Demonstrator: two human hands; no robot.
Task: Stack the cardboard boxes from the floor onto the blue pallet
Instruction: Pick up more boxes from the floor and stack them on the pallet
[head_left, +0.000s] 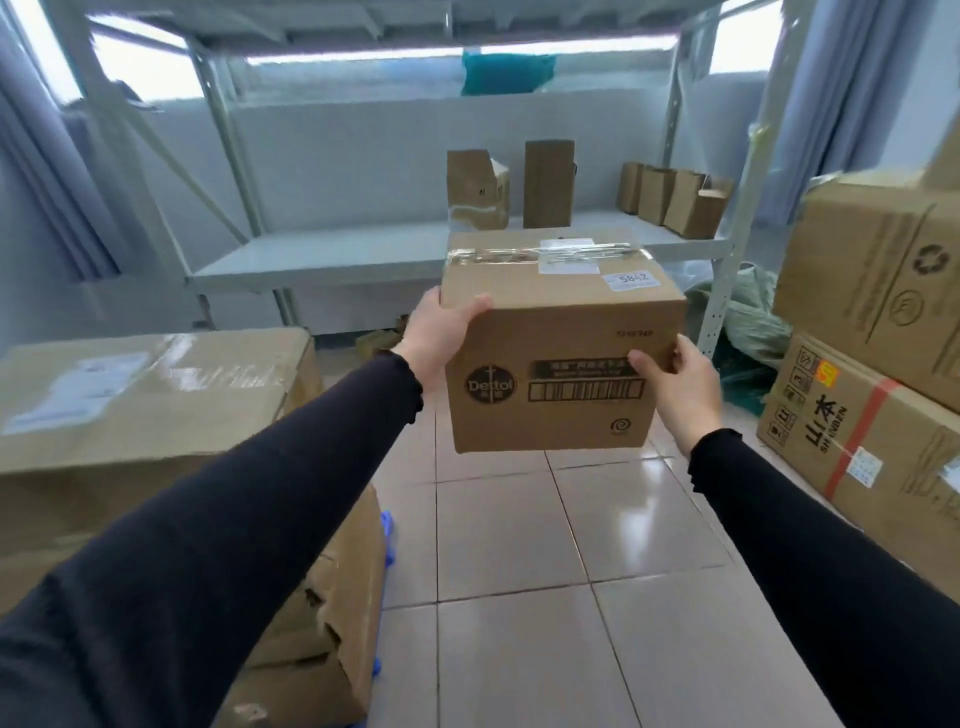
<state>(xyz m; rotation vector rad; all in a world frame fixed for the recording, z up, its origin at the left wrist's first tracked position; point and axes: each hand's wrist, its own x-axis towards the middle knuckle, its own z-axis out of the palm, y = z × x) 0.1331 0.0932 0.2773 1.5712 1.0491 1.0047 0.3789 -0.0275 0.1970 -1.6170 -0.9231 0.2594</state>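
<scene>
I hold a small brown Dettol cardboard box (556, 332) in the air at chest height, over the tiled floor. My left hand (441, 332) grips its upper left edge, and my right hand (675, 384) clasps its right side. On the left, a large taped cardboard box (140, 395) sits on top of a stack. A lower dented box (322, 613) lies beneath it. A sliver of the blue pallet (385, 525) shows at the stack's right edge; the stack hides the remainder.
A grey metal shelf rack (332, 260) stands ahead, with several small cartons (548, 182) on it. Large printed boxes (878, 395) are stacked along the right wall. Green sacks (737, 322) lie beside the rack. Glossy floor tiles (519, 571) run between the stacks.
</scene>
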